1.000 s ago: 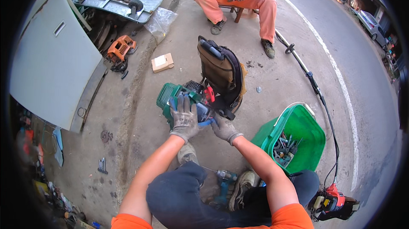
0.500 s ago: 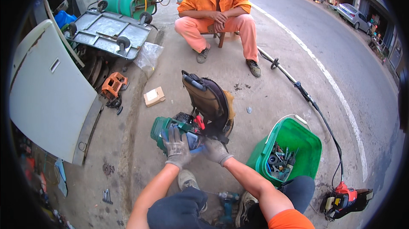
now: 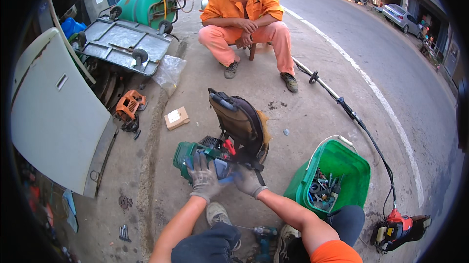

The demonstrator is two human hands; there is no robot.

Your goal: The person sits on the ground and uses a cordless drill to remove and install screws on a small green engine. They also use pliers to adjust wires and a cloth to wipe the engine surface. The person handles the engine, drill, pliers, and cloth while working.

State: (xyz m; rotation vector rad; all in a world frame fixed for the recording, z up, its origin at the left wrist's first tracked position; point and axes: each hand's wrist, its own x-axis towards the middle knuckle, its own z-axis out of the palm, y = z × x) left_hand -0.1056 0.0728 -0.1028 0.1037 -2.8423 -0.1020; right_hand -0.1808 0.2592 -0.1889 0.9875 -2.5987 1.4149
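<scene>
A backpack engine with a green housing (image 3: 183, 158) and a red part (image 3: 229, 146) lies on the ground before me, joined to a brown and black padded back frame (image 3: 239, 123). My left hand (image 3: 204, 179), in a grey glove, lies on the engine with its fingers spread. At the engine's near right side is my right hand (image 3: 248, 182), gloved too, its fingers bent and partly blurred. A blue piece (image 3: 226, 180) shows between the hands; its kind is unclear. What the right fingers grip is hidden.
To my right stands a green bucket (image 3: 359, 185) of tools and parts. A cordless drill (image 3: 264, 241) lies between my feet. A brush cutter (image 3: 398, 226) lies farther right, a small box (image 3: 176, 118) and an orange engine cover (image 3: 131, 105) left. A person (image 3: 244, 18) sits opposite.
The view has shifted slightly. Both hands stay at the engine, with the right hand a little lower. The seated person keeps nearly the same pose.
</scene>
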